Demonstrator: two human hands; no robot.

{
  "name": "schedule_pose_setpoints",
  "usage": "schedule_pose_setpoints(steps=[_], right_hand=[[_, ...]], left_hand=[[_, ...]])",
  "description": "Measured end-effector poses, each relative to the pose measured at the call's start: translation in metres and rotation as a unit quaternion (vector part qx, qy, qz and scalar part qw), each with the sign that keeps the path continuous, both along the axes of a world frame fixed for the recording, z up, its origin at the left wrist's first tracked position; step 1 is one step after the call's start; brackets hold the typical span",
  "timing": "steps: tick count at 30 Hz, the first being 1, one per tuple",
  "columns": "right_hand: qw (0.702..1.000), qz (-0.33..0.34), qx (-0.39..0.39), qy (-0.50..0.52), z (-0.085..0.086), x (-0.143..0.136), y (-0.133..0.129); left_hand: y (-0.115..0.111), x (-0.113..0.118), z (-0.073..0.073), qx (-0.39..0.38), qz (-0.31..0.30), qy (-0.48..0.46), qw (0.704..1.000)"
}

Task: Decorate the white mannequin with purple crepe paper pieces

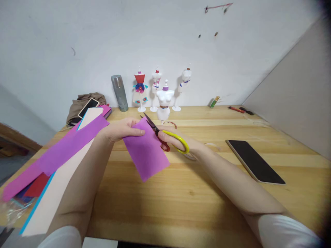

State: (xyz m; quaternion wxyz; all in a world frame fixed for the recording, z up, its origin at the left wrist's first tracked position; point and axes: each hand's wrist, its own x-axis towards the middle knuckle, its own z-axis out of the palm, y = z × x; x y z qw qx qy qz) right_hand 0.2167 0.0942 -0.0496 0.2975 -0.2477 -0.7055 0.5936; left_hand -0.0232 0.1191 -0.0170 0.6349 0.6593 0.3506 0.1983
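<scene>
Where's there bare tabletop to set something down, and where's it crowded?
Bare table shows between the forearms, nearer than the held purple sheet, and along the wall between the mannequins and the green tube. Crowded: the left side, with strips and cloth, and the back around the flask and mannequins.
</scene>
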Motion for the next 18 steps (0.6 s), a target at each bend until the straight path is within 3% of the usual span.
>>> schedule_pose_setpoints(steps=[18], right_hand=[[0.999, 0.016, 0.033, 0.009, -0.012, 0.001, 0.004]], left_hand=[[-0.001, 0.006, 0.000, -0.022, -0.005, 0.032, 0.999]])
